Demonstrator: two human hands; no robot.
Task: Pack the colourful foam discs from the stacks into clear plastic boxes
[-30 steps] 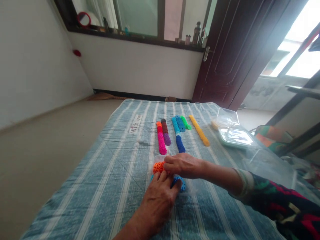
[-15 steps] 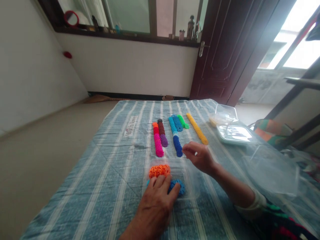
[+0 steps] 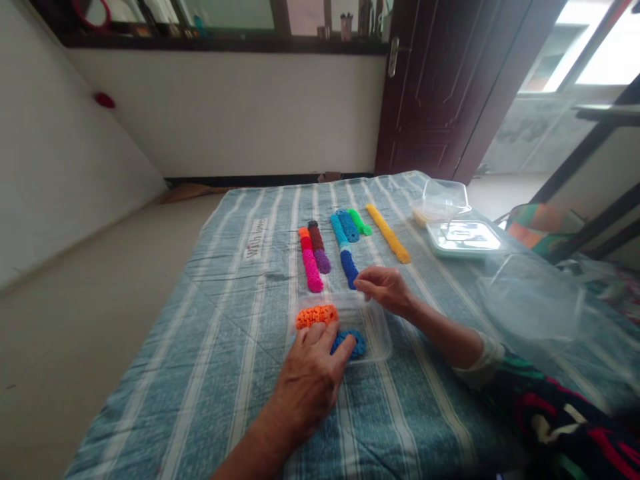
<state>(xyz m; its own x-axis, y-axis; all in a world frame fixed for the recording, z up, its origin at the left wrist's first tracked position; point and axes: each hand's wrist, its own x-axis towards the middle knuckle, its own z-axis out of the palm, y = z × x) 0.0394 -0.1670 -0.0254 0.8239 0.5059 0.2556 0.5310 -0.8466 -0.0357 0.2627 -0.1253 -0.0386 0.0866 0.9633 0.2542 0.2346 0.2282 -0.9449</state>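
Note:
A clear plastic container near the middle of the bed holds an orange row of stacked discs and a blue row of stacked discs. My left hand curls over the blue row, fingertips against the orange one, covering much of the blue. Just beyond the container, my right hand is pinched at the near end of a long light-to-dark-blue row. Whatever sits between its fingertips is too small to make out. To the left lie a red-and-pink row and a brown-and-purple row.
A shorter blue row, a green row and a yellow row lie farther back. On the right are a lidded container, an open clear container and another clear plastic piece. Striped cloth covers the surface.
The view has tilted downward, so everything sits higher in the picture. My right fingertips have come closer to the dark blue end. My left hand stays over the blue row.

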